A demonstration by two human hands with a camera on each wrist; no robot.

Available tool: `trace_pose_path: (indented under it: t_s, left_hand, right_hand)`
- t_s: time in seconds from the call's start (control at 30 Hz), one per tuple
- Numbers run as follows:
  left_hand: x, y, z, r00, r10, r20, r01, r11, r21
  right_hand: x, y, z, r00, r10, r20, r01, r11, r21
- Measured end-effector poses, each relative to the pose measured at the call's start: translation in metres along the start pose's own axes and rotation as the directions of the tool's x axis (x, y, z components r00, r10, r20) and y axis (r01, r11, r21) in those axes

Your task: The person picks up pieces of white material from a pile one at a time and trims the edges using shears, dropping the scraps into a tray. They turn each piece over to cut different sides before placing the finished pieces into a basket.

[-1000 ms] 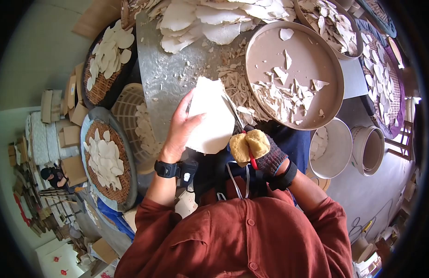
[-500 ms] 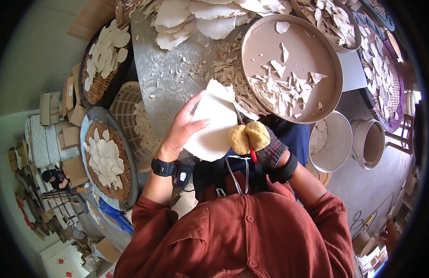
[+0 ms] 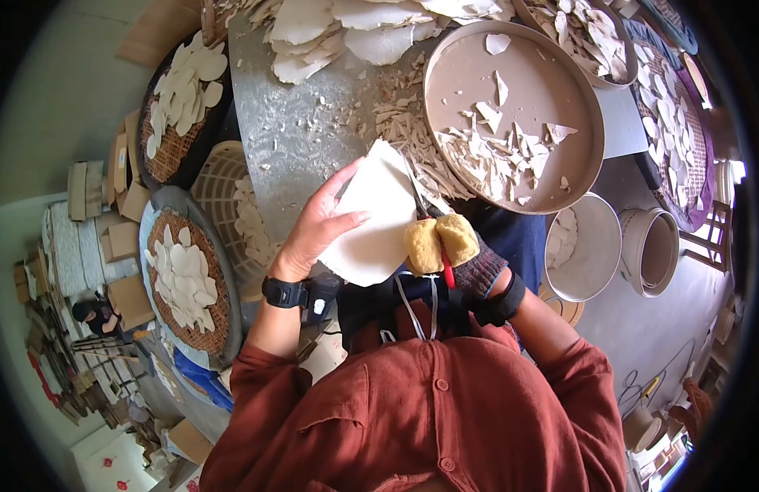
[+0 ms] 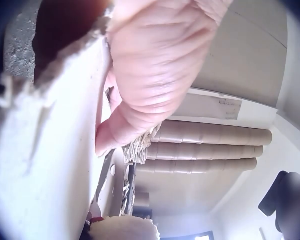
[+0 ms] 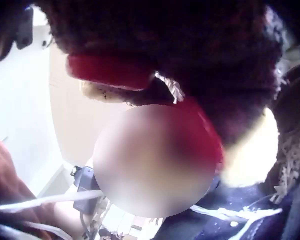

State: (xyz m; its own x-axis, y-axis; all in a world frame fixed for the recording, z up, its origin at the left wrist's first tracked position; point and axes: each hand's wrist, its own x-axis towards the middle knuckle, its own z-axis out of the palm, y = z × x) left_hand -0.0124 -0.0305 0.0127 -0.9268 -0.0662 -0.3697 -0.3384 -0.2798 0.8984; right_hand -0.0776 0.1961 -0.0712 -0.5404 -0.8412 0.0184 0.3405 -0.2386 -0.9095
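Note:
A large off-white sheet with a ragged edge (image 3: 367, 217) is pinched between the thumb and fingers of the left hand (image 3: 314, 225). In the left wrist view the thumb side of that left hand (image 4: 152, 70) presses against the pale sheet (image 4: 55, 150). The gloved right hand (image 3: 480, 266) grips red-handled scissors (image 3: 449, 274), whose dark blades lie along the sheet's right edge. Yellow foam pads (image 3: 441, 243) wrap the handles. Up close in the right wrist view, the dark glove (image 5: 165, 45) curls round the red handle (image 5: 110, 72).
Beyond the hands is a metal table (image 3: 293, 123) with stacked sheets (image 3: 379, 41) and scraps. A round tray (image 3: 597, 123) of fragments stands at its right. Baskets of pale pieces (image 3: 183, 279) are at left, a white bucket (image 3: 584, 246) at right.
The sheet and left hand have moved slightly left and down, with the sheet tilting. The scissors remain in the gloved hand at its right edge, and the blades show more clearly.

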Motion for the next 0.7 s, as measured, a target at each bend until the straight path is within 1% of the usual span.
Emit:
trace_pose_path:
  t_s: [0.03,0.07,0.1,0.13,0.2,0.23,0.3,0.4,0.47,0.5,0.53,0.6,0.63,0.7]
  left_hand:
    - [-0.001,0.001,-0.002,1.0,-0.023,0.016,0.023,1.0,-0.018]
    - [0.0,0.002,-0.004,0.998,-0.044,0.034,0.045,0.998,-0.034]
    - [0.0,0.003,-0.006,0.996,-0.067,0.052,0.07,0.996,-0.052]
    - [0.0,0.001,-0.008,0.996,-0.061,0.064,0.064,0.997,-0.038]
    - [0.004,-0.002,-0.012,0.995,-0.048,0.089,0.049,0.999,-0.008]
    - [0.005,-0.002,-0.013,0.994,-0.058,0.09,0.059,0.998,-0.011]
    - [0.003,-0.003,-0.014,0.993,-0.078,0.085,0.079,0.997,-0.013]
    - [0.002,-0.005,-0.015,0.993,-0.089,0.082,0.089,0.996,0.013]
    - [0.002,-0.003,-0.017,0.994,-0.068,0.088,0.065,0.997,0.036]
    - [0.002,-0.002,-0.017,0.994,-0.056,0.091,0.052,0.998,0.046]
    - [0.001,-0.002,-0.016,0.989,-0.078,0.126,0.07,0.995,0.064]
    - [0.0,0.0,-0.013,0.972,-0.123,0.198,0.104,0.989,0.103]
    - [0.0,0.002,-0.011,0.967,-0.154,0.204,0.139,0.986,0.089]
    - [-0.001,0.006,-0.008,0.953,-0.214,0.213,0.206,0.977,0.059]
  right_hand:
    - [-0.001,0.002,-0.001,0.982,0.185,0.041,-0.184,0.885,0.427]
    - [-0.003,0.003,-0.002,0.929,0.362,0.08,-0.288,0.569,0.77]
    - [-0.004,0.004,-0.005,0.945,0.322,0.058,-0.284,0.718,0.635]
    - [-0.007,0.005,-0.005,0.959,0.281,0.045,-0.268,0.837,0.477]
    - [-0.008,0.003,-0.007,0.958,0.287,0.008,-0.28,0.927,0.251]
    - [-0.009,0.002,-0.007,0.957,0.289,-0.01,-0.285,0.949,0.132]
    - [-0.011,-0.001,-0.003,0.972,0.233,-0.019,-0.22,0.941,0.257]
    - [-0.014,-0.003,0.0,0.963,0.27,-0.02,-0.232,0.863,0.45]
    - [-0.007,0.008,-0.011,0.995,0.081,0.062,-0.096,0.945,0.314]
    - [-0.005,0.004,-0.01,0.988,0.127,0.086,-0.153,0.856,0.495]
    - [-0.003,0.001,-0.008,0.979,0.173,0.109,-0.202,0.729,0.654]
    - [-0.002,-0.005,-0.006,0.979,0.184,0.083,-0.194,0.751,0.631]
    - [-0.001,-0.006,-0.007,0.98,0.189,0.069,-0.191,0.762,0.619]
    - [0.0,0.0,-0.013,0.984,0.163,0.078,-0.18,0.84,0.513]
